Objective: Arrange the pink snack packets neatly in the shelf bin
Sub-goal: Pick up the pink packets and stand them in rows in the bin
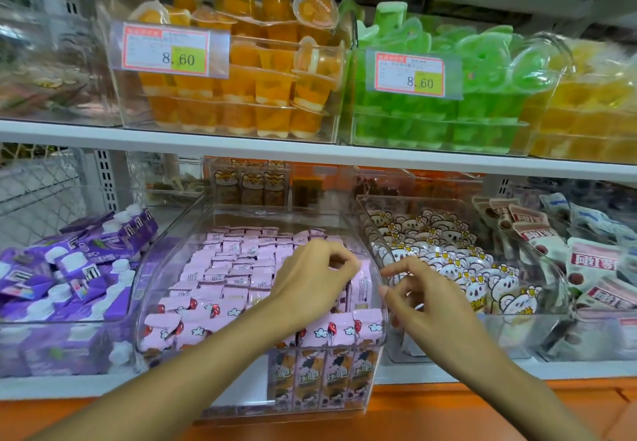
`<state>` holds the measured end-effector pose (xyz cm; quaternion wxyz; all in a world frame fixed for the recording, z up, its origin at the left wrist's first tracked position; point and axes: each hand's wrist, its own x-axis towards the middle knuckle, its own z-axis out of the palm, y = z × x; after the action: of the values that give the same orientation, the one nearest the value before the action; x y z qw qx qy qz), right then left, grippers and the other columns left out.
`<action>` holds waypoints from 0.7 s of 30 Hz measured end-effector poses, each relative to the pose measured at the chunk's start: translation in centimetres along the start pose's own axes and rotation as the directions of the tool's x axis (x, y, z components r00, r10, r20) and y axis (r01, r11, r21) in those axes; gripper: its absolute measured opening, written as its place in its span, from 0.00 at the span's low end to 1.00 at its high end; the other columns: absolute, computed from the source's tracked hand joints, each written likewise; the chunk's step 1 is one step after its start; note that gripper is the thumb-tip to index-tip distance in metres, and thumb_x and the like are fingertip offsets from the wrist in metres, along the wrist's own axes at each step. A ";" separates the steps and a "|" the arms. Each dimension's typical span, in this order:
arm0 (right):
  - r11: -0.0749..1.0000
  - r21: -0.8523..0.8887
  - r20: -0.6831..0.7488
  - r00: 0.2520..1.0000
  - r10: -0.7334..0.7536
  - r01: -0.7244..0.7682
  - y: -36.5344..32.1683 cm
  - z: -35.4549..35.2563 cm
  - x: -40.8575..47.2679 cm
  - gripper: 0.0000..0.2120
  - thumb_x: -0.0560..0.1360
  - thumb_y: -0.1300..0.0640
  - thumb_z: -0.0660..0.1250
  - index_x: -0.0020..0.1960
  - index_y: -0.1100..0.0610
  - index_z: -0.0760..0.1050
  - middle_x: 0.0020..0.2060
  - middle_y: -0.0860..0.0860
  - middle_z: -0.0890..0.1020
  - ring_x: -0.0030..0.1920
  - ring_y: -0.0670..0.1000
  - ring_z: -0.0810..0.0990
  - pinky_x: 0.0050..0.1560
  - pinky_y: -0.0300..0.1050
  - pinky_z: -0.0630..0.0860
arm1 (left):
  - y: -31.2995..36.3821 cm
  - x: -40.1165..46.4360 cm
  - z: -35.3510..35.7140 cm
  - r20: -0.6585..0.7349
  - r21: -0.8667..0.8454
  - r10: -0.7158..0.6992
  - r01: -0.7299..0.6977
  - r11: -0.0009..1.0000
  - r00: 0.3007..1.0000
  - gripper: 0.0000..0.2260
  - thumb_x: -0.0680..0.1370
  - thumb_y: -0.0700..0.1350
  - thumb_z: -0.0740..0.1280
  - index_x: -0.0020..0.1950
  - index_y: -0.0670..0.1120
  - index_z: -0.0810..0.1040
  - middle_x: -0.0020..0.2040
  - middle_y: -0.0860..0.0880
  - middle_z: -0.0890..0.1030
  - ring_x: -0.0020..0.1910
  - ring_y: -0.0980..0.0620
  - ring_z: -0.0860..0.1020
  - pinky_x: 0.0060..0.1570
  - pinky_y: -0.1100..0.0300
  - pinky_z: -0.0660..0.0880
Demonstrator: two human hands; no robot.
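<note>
A clear plastic shelf bin (pixel 172 240) on the lower shelf holds rows of pink snack packets (pixel 227 268), stood on edge, with a front row showing red and white print. My left hand (pixel 310 278) reaches into the bin's right side, fingers curled over the tops of upright pink packets (pixel 362 285) by the right wall; whether it grips one is hidden. My right hand (pixel 424 299) hovers at the bin's right rim with fingers loosely curled, thumb and forefinger apart, holding nothing.
To the left sits a bin of purple cartons (pixel 76 268), to the right a bin of koala-print packets (pixel 458 265) and pink-white bags (pixel 593 268). The upper shelf carries orange (pixel 241 89) and green (pixel 431 110) jelly cups. An orange ledge (pixel 448 416) runs below.
</note>
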<state>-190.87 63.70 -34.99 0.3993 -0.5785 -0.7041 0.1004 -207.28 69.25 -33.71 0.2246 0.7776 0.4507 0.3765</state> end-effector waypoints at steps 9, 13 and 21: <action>0.993 -0.058 -0.097 0.990 -0.106 0.100 -1.3 0.0 0.0 0.16 0.72 0.52 0.69 0.58 0.45 0.71 0.40 0.43 0.72 0.39 0.42 0.72 0.38 0.33 0.67 | 0.5 -0.5 -0.6 0.071 -0.312 -0.060 0.079 0.947 0.996 0.06 0.77 0.45 0.68 0.44 0.44 0.81 0.43 0.49 0.83 0.45 0.54 0.80 0.52 0.58 0.76; 0.972 -0.211 -0.016 0.994 -0.108 0.102 -1.8 0.4 0.6 0.21 0.71 0.44 0.69 0.62 0.48 0.74 0.42 0.42 0.69 0.44 0.43 0.69 0.38 0.33 0.64 | 0.3 -0.7 -1.1 0.103 -0.333 -0.036 0.069 0.940 0.994 0.04 0.75 0.44 0.69 0.44 0.46 0.83 0.39 0.53 0.82 0.37 0.61 0.79 0.43 0.65 0.76; 0.997 0.075 0.011 1.000 -0.020 0.020 -1.8 -0.3 1.2 0.07 0.70 0.51 0.73 0.43 0.54 0.80 0.36 0.48 0.73 0.34 0.42 0.68 0.36 0.33 0.64 | -1.5 -2.6 -3.5 0.133 -0.071 0.044 -0.035 0.997 0.990 0.05 0.76 0.51 0.68 0.49 0.54 0.81 0.44 0.57 0.83 0.42 0.62 0.80 0.47 0.61 0.77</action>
<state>-192.04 64.11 -33.15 0.4175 -0.5555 -0.7079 0.1261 -211.68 67.74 -33.62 0.2735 0.8017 0.4060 0.3429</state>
